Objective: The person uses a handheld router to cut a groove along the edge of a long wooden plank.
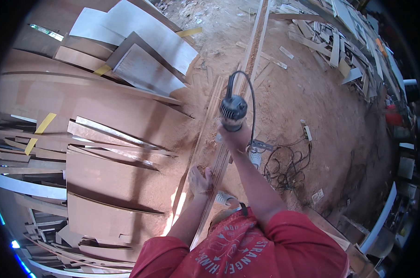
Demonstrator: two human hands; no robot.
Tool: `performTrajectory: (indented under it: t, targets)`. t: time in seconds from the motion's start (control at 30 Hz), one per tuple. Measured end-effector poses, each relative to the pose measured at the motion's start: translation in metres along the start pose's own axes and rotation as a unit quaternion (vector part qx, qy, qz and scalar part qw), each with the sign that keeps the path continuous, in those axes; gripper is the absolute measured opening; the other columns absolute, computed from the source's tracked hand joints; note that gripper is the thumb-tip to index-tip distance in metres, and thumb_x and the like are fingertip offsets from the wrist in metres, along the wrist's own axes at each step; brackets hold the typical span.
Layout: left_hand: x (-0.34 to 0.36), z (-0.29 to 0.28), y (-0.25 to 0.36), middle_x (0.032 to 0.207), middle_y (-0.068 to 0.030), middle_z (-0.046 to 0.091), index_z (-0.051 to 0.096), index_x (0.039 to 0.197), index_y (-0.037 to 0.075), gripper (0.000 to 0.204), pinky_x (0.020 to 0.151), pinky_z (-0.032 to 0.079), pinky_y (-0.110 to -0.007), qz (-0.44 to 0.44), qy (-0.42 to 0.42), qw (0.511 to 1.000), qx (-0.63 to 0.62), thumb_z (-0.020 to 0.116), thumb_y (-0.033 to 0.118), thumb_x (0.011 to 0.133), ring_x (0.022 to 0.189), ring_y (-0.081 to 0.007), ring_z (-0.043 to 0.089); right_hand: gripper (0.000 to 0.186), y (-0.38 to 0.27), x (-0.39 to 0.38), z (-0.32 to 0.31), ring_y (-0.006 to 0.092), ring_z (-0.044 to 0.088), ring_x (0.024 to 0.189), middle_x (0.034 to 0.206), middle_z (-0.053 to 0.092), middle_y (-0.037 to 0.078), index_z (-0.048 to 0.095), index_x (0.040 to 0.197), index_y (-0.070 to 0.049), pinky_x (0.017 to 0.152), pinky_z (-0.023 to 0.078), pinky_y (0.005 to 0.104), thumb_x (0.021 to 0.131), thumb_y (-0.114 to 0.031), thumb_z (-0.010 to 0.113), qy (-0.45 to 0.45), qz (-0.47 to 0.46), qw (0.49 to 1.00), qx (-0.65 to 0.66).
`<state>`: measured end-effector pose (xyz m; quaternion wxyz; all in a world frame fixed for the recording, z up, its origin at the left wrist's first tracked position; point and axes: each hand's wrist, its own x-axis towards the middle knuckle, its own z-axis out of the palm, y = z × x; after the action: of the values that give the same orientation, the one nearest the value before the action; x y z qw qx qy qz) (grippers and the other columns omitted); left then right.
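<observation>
My right hand (235, 136) grips a dark corded handheld power tool (234, 109), probably a router, over a long narrow wooden plank (217, 169) that runs away from me. Its cable rises from the top and loops down on the right. My left hand (200, 180) is closed on the plank nearer my body, with fingers curled and sawdust beside them. Pale shavings (255, 41) lie along the far length of the plank. A small grey metal piece (261, 144) sits just right of my right hand.
Stacked brown and white sheets (108, 180) fill the left. Scrap boards (335, 51) pile at the upper right. On the dusty floor (339, 148) lie tangled cables (284, 167) and a white power strip (306, 132). My sandalled feet (224, 198) show beside the plank.
</observation>
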<state>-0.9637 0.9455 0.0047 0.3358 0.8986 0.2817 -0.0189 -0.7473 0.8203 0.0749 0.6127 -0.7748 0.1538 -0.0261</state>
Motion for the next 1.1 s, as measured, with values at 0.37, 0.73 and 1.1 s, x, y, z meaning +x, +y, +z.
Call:
performTrajectory:
  t: [0.37, 0.73, 1.1]
  targets:
    - [0.001, 0.001, -0.001, 0.15, -0.0354, 0.06, 0.048, 0.159, -0.006, 0.079, 0.121, 0.041, -0.06, 0.004, 0.005, 1.0, 0.01, 0.061, 0.053, 0.108, 0.141, -0.0533, 0.056, 0.056, 0.02, 0.013, 0.002, 0.0286, 0.083, 0.096, 0.104, 0.084, 0.013, 0.076, 0.117, -0.008, 0.087, 0.065, 0.0414, 0.068, -0.024, 0.097, -0.002, -0.15, 0.989, 0.007]
    - [0.006, 0.005, -0.008, 0.147, -0.0349, 0.061, 0.051, 0.157, -0.006, 0.078, 0.12, 0.043, -0.06, -0.004, -0.004, 1.0, 0.004, 0.062, 0.053, 0.107, 0.14, -0.053, 0.056, 0.06, -0.006, 0.104, 0.008, 0.0309, 0.085, 0.097, 0.104, 0.085, 0.018, 0.081, 0.118, -0.006, 0.086, 0.066, 0.0431, 0.071, -0.037, 0.101, 0.047, -0.171, 0.984, 0.002]
    - [0.003, 0.003, -0.005, 0.146, -0.033, 0.062, 0.05, 0.157, -0.005, 0.075, 0.119, 0.044, -0.059, -0.003, 0.02, 1.0, 0.006, 0.065, 0.049, 0.106, 0.139, -0.0518, 0.057, 0.06, 0.009, 0.001, 0.005, 0.0301, 0.084, 0.099, 0.107, 0.084, 0.013, 0.076, 0.12, -0.006, 0.088, 0.065, 0.0431, 0.072, -0.033, 0.098, -0.001, -0.078, 0.997, 0.012]
